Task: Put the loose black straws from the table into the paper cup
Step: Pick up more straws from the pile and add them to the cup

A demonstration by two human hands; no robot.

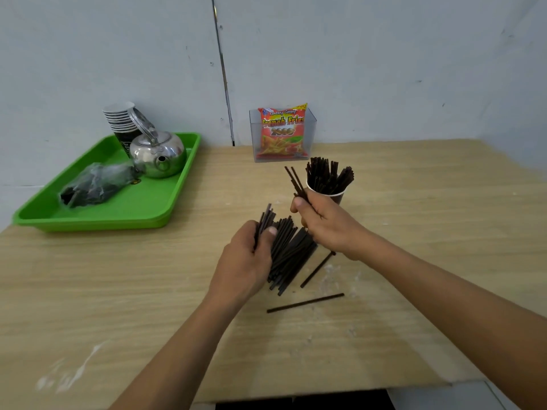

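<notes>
A pile of loose black straws (291, 253) lies on the wooden table (148, 291) between my hands. My left hand (245, 261) grips a small bunch of straws from the pile's left side, their tips sticking up past my thumb. My right hand (322, 223) pinches two or three straws that point up and to the left, just left of the paper cup (337, 195). The cup stands upright behind my right hand and holds many black straws. Two single straws (305, 303) lie apart near the pile's front.
A green tray (142, 208) at the back left carries a steel kettle (158, 155), a stack of paper cups (122, 122) and a plastic bag of straws (94, 184). A clear box with a snack packet (282, 134) stands against the wall behind the cup.
</notes>
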